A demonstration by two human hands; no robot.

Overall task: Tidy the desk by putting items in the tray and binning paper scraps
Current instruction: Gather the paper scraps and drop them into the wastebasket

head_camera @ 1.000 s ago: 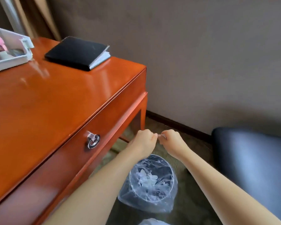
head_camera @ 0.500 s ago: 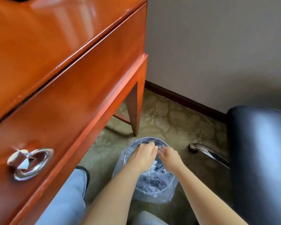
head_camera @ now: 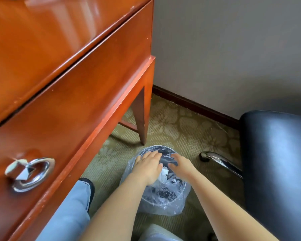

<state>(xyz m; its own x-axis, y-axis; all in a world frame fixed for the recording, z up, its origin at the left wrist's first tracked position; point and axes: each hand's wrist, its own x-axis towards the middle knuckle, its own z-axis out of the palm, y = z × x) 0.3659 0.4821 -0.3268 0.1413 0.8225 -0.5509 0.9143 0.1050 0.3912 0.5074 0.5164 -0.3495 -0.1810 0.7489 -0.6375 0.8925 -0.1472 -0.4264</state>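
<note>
Bench [head_camera: 42,49]: fills the 9 to 12 o'clock part of the view; only its polished top edge and drawer front show, so the tray and any items left on top are out of sight.
Drawer pull [head_camera: 30,173]: chrome ring at 9 o'clock, hanging flat against the shut drawer front.
Knee [head_camera: 68,214]: in light denim at 7 o'clock, tucked under the bench edge; the person appears to lean down toward the floor.
Left hand [head_camera: 149,168]: palm down over the bin mouth, just below centre; grip wide, fingers spread, nothing held. Judged as a release posture, low so that scraps fall inside.
Paper scraps [head_camera: 164,172]: white crumpled bits directly under and between the two hands, inside the liner.
Bin [head_camera: 163,197]: round, on the carpet at 6 o'clock, beside the bench leg; clear plastic liner folded over the rim. Contents: white scraps on a dark bottom, well short of full.
Right hand [head_camera: 180,165]: over the bin's right half, fingers loosely spread, grip wide, holding nothing that I can see.
Chair [head_camera: 276,162]: black seat at 3 o'clock, apart from the bin.
</note>
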